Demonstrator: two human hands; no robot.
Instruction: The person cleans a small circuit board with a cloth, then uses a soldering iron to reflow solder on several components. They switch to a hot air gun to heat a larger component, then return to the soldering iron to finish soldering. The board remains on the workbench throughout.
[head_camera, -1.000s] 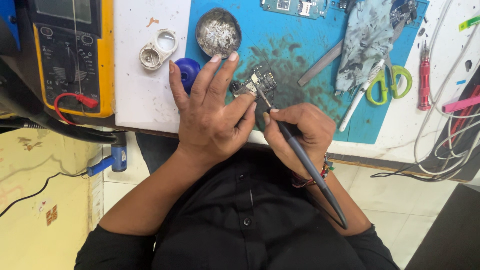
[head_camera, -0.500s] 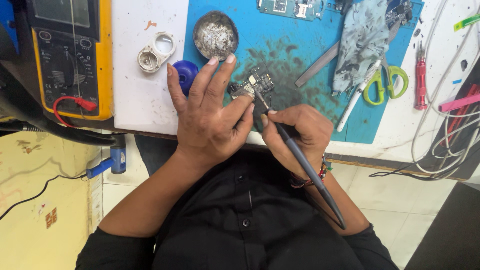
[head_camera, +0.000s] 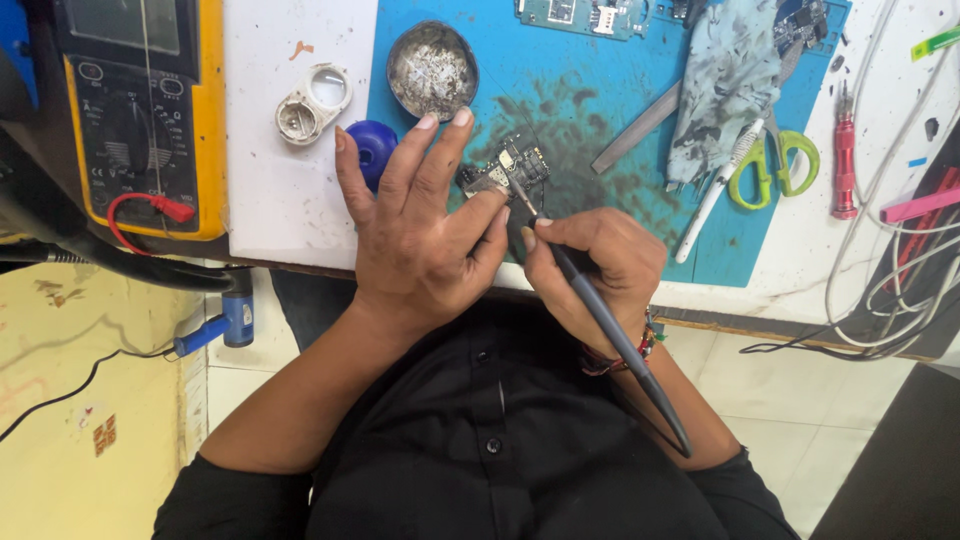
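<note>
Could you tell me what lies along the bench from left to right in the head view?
Yellow multimeter → white ring holder → blue cap → round metal dish → small circuit board → stained cloth → green-handled scissors → red screwdriver.

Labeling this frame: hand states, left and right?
Left hand: open, fingers spread, thumb pinning the small circuit board.
Right hand: closed on the soldering iron.

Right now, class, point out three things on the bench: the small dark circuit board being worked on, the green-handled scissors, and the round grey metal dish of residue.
small dark circuit board (head_camera: 512, 166), head view, its exposed top face.
green-handled scissors (head_camera: 775, 165), head view, between the handle loops.
round grey metal dish (head_camera: 432, 68), head view, its crusted inside.
</note>
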